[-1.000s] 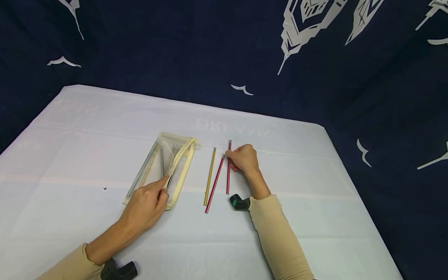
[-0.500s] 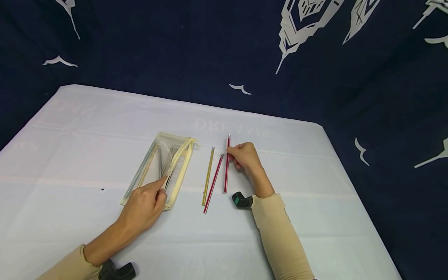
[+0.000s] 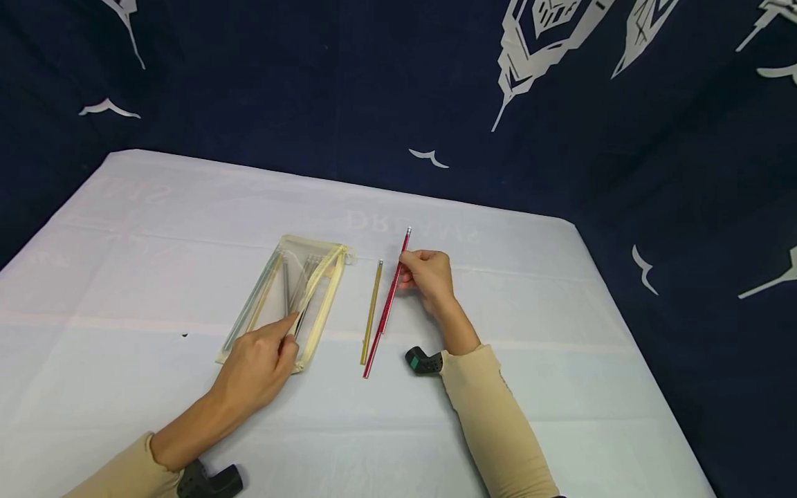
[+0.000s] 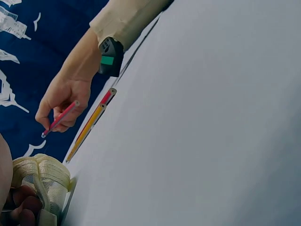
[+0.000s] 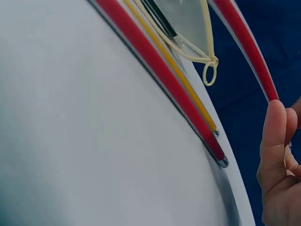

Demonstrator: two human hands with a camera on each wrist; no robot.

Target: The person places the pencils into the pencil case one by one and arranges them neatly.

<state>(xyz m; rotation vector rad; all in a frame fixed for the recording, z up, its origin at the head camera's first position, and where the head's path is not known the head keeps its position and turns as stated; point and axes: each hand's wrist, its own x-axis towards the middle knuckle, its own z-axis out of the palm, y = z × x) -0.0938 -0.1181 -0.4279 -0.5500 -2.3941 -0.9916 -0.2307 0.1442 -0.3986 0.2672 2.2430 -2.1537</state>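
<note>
My left hand [image 3: 258, 366] holds the near opening edge of a see-through mesh pencil pouch [image 3: 333, 290] with pale yellow zip trim. Several long, thin items show inside the pouch. In the left wrist view, curled fingers [image 4: 30, 205] are at the pouch's bunched trim. Between thumb and fingertips my right hand [image 3: 431, 273] pinches a red pencil [image 3: 407, 240] near its far end. The right wrist view shows that pencil [image 5: 251, 44] raised above the table. Beneath it lie a second red pencil [image 3: 372, 356] and a yellow pencil [image 3: 371, 311], side by side.
A white cloth covers the table [image 3: 560, 387]. Behind it hangs a dark blue curtain [image 3: 280, 83] with white prints. A tiny dark speck [image 3: 185, 335] lies left of the pouch. Black devices [image 3: 423, 361] are strapped to both wrists.
My right hand has lifted the red pencil and carried it slightly left, so it now overlaps the second red pencil in the head view. The left hand and pouch have stayed put.
</note>
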